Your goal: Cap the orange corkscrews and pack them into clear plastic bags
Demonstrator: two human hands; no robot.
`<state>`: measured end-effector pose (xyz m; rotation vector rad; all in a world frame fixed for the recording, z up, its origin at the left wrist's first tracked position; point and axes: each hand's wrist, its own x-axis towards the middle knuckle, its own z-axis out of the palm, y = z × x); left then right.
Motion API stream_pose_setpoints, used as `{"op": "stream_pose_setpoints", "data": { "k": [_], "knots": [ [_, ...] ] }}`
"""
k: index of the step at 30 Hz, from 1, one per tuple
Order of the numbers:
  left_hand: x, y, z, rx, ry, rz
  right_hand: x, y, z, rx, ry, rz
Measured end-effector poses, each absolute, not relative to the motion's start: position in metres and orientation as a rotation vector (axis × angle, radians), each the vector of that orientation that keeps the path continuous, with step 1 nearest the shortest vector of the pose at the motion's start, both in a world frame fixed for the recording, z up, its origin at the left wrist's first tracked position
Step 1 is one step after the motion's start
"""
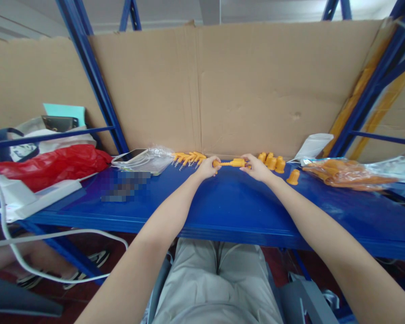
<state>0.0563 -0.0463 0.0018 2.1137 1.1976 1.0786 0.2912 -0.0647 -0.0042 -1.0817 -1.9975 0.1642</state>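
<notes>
— Where are your two hands?
— Both are near the centre of the frame, above the back of the blue bench [229,202]. Your left hand [209,168] is pinched narrow around the left end of a yellow threaded plastic piece [235,163].
— And your right hand [257,168]?
— It grips the wider, block-like right end with thumb and fingers. The ribbed shaft spans the gap between your hands, lying roughly level. Whether it is one part or two joined, you cannot tell from here.
— What lies just left of your left hand?
— A row of yellow-handled corkscrews [189,158], their metal spirals pointing toward you.
— And past your right hand?
— A cluster of yellow bell-shaped caps [272,162] stands close by; a single cap [293,177] stands apart, nearer you. Toward the right edge you have a clear bag of orange pieces [347,173].
— At the far left?
— A red plastic bag [57,166]. Behind everything, cardboard [256,81] fills the upper frame.
</notes>
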Motion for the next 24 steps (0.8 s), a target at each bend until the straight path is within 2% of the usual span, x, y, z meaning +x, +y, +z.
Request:
{"op": "stream_pose_setpoints", "data": {
  "k": [5, 8, 16, 24],
  "knots": [
    [0.055, -0.047, 0.002, 2.131, 1.242, 1.056, 0.287, -0.065, -0.007, -1.146, -1.818, 0.633],
    [0.054, -0.046, 0.001, 2.16, 1.244, 1.029, 0.278, -0.07, -0.005, -1.218, -1.671, 0.776],
    [0.054, -0.047, 0.001, 2.145, 1.283, 0.998, 0.271, -0.089, 0.006, -1.241, -1.566, 0.937],
    [0.056, -0.05, 0.003, 2.116, 1.254, 1.005, 0.271, -0.089, 0.008, -1.334, -1.568, 0.963]
  ]
}}
